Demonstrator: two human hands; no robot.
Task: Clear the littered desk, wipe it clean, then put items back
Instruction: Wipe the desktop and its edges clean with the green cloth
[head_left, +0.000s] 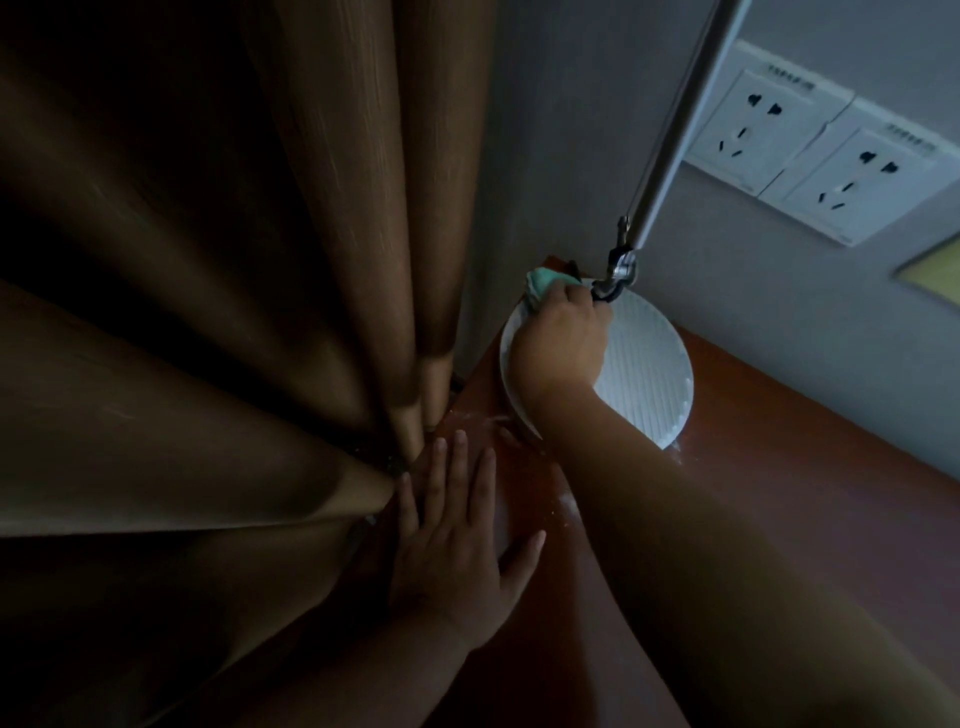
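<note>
Now, on my left the brown curtain hangs in big folds down to the edge of the desk, whose red-brown top runs to the right along the grey wall. On the far corner of the desk stands a white round lamp base with ribs, and a metal arm rises from its back rim. My left hand lies flat on the desk near the curtain, fingers straight and a little spread, holding nothing. My right hand is over the left part of the lamp base, fingers curled around a green cloth that is bunched at the far rim. The green cloth looks soft and light, so I think it is best held as a wad. Some white dust lies on the desk beside the lamp base.
</note>
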